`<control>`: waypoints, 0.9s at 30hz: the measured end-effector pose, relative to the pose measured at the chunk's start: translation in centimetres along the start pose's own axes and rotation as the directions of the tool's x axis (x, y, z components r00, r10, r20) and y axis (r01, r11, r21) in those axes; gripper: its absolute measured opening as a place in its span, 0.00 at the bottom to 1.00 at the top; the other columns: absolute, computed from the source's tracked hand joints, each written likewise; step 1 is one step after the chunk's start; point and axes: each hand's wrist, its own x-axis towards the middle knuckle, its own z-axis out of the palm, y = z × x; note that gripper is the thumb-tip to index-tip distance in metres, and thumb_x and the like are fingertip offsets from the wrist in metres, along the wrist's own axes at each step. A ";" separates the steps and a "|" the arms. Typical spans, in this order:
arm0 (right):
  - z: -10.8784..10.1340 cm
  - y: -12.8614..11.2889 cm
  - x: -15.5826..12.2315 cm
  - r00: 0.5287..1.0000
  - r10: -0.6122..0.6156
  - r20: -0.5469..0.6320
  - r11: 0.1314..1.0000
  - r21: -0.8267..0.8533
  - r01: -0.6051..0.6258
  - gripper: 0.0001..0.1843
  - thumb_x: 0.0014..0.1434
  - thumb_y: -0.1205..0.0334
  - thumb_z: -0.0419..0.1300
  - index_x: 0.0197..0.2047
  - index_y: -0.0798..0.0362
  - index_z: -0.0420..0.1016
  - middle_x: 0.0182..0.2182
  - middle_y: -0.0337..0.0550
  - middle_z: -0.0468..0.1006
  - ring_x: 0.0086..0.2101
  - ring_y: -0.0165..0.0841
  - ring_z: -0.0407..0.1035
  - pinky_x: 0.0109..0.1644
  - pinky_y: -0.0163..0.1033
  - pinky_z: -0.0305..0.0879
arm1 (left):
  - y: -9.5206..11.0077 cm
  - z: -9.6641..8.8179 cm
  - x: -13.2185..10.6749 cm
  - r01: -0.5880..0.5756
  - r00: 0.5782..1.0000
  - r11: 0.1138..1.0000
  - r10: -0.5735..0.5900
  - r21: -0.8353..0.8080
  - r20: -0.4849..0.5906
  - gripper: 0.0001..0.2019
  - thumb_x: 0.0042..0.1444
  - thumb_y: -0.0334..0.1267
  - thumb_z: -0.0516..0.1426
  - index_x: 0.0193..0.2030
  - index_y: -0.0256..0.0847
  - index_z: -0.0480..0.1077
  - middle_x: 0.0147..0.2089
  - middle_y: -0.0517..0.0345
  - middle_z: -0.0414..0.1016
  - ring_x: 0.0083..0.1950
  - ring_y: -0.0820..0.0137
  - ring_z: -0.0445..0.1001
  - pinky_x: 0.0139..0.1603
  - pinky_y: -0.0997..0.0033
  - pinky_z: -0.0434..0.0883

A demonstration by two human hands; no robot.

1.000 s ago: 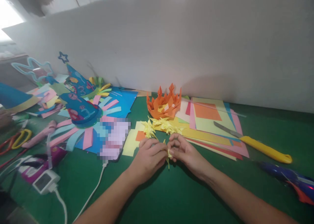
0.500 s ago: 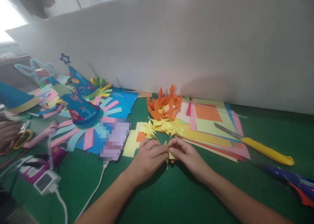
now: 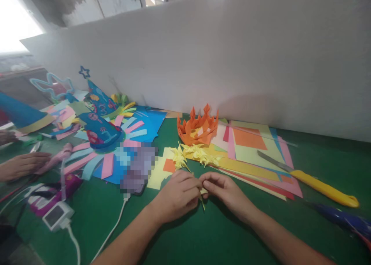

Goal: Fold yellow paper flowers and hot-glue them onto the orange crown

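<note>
My left hand (image 3: 177, 195) and my right hand (image 3: 224, 190) meet fingertip to fingertip over the green table (image 3: 203, 238). Both pinch a small folded yellow paper piece (image 3: 203, 197), whose thin point sticks down between them. Just beyond my hands lie several finished yellow folded paper shapes (image 3: 197, 153) on a yellow sheet. Behind those stands an orange spiky paper crown (image 3: 198, 126).
A stack of coloured paper sheets (image 3: 255, 153) lies to the right with a yellow-handled knife (image 3: 313, 182) on it. A blue glue gun (image 3: 344, 220) sits far right. Left are a blue decorated cone hat (image 3: 100, 122), a phone on a white cable (image 3: 110, 230), a charger (image 3: 55, 215) and another person's hand (image 3: 21, 165).
The view has shifted a little down and right. My hands stay pinched on the yellow piece and have worked it lower. The other person's hand at the left edge has reached further in.
</note>
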 end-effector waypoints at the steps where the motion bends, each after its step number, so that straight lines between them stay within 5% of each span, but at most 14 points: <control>1: -0.1 0.2 0.0 1.000 -0.009 0.003 1.000 -0.008 0.009 0.15 0.52 0.51 0.63 0.37 0.53 0.74 0.31 0.38 0.74 0.29 0.28 0.69 0.38 0.36 0.67 | -0.1 0.1 0.0 0.026 1.000 1.000 -0.026 -0.010 0.004 0.04 0.55 0.29 0.52 0.31 0.39 0.66 0.38 0.58 0.76 0.41 0.71 0.67 0.43 0.68 0.63; 7: 0.2 1.0 -0.1 0.998 -0.069 0.000 0.992 -0.105 0.069 0.14 0.50 0.56 0.65 0.40 0.52 0.73 0.36 0.41 0.76 0.38 0.33 0.70 0.44 0.38 0.67 | 0.2 -0.8 0.3 0.097 0.991 0.990 -0.087 -0.105 0.099 0.03 0.55 0.31 0.52 0.33 0.41 0.66 0.35 0.58 0.75 0.39 0.70 0.69 0.42 0.67 0.63; 10: 0.7 1.0 -0.1 0.995 -0.086 -0.044 0.980 -0.186 0.076 0.11 0.50 0.57 0.64 0.36 0.53 0.73 0.33 0.41 0.75 0.35 0.33 0.70 0.41 0.38 0.67 | -0.4 -2.2 0.3 0.186 0.981 0.975 -0.192 -0.125 -0.033 0.03 0.54 0.36 0.55 0.36 0.43 0.66 0.37 0.57 0.75 0.40 0.68 0.70 0.44 0.64 0.63; 11: 0.8 1.0 -0.2 0.994 -0.101 -0.050 0.972 -0.218 0.087 0.09 0.50 0.58 0.63 0.34 0.53 0.74 0.33 0.42 0.75 0.35 0.33 0.70 0.41 0.38 0.67 | -1.0 -2.8 0.1 0.305 0.938 0.951 -0.310 -0.056 -0.156 0.05 0.54 0.35 0.53 0.38 0.43 0.66 0.38 0.56 0.75 0.42 0.66 0.70 0.47 0.61 0.62; 13: 0.9 1.0 -0.1 0.990 -0.128 -0.058 0.959 -0.263 0.108 0.07 0.50 0.59 0.63 0.31 0.53 0.73 0.32 0.42 0.75 0.35 0.33 0.70 0.41 0.38 0.67 | -2.4 -3.8 -0.5 0.625 0.742 0.773 -0.543 0.112 -0.392 0.07 0.55 0.32 0.50 0.39 0.42 0.65 0.39 0.51 0.75 0.45 0.60 0.68 0.49 0.55 0.59; 15: 0.9 1.0 -0.1 0.988 -0.141 -0.066 0.954 -0.274 0.118 0.06 0.50 0.60 0.62 0.30 0.53 0.73 0.33 0.42 0.75 0.35 0.33 0.70 0.41 0.38 0.67 | -3.9 -4.4 -1.2 0.806 0.587 0.539 -0.679 0.244 -0.440 0.11 0.52 0.27 0.49 0.42 0.39 0.64 0.40 0.46 0.75 0.49 0.53 0.66 0.48 0.51 0.57; 16: 0.9 1.0 0.0 0.987 -0.142 -0.070 0.955 -0.271 0.118 0.06 0.50 0.60 0.62 0.30 0.52 0.73 0.32 0.42 0.75 0.35 0.33 0.70 0.41 0.38 0.67 | -4.5 -4.6 -1.5 0.830 0.557 0.473 -0.721 0.295 -0.412 0.14 0.49 0.25 0.48 0.42 0.38 0.64 0.40 0.46 0.75 0.49 0.52 0.66 0.48 0.50 0.57; 19: 0.8 1.2 0.0 0.987 -0.146 -0.064 0.957 -0.264 0.124 0.06 0.50 0.60 0.62 0.31 0.52 0.73 0.33 0.42 0.75 0.35 0.33 0.70 0.41 0.38 0.67 | -5.5 -4.7 -2.0 0.817 0.547 0.426 -0.787 0.388 -0.287 0.16 0.46 0.21 0.47 0.40 0.39 0.65 0.35 0.48 0.76 0.45 0.53 0.68 0.48 0.50 0.57; 22: 0.7 1.4 0.0 0.986 -0.153 -0.059 0.961 -0.240 0.135 0.06 0.50 0.60 0.63 0.31 0.52 0.73 0.33 0.42 0.74 0.35 0.32 0.70 0.41 0.37 0.67 | -5.0 -4.4 -1.7 0.821 0.559 0.461 -0.768 0.336 -0.313 0.13 0.48 0.23 0.48 0.38 0.39 0.65 0.36 0.49 0.75 0.45 0.55 0.68 0.49 0.50 0.57; 25: 0.5 1.3 0.1 0.980 -0.176 -0.090 0.967 -0.203 0.155 0.07 0.50 0.58 0.63 0.32 0.52 0.73 0.33 0.41 0.75 0.35 0.32 0.70 0.41 0.37 0.68 | -3.2 -3.7 -0.8 0.735 0.665 0.670 -0.681 0.107 -0.307 0.07 0.56 0.31 0.48 0.40 0.40 0.64 0.39 0.51 0.72 0.44 0.61 0.68 0.48 0.57 0.62; 27: 0.3 1.1 0.3 0.968 -0.213 -0.135 0.964 -0.191 0.185 0.09 0.49 0.57 0.64 0.31 0.52 0.73 0.33 0.42 0.75 0.36 0.32 0.70 0.41 0.36 0.68 | -1.7 -2.9 -0.2 0.641 0.734 0.762 -0.645 -0.096 -0.213 0.06 0.58 0.35 0.50 0.41 0.41 0.62 0.39 0.53 0.70 0.41 0.65 0.68 0.44 0.64 0.65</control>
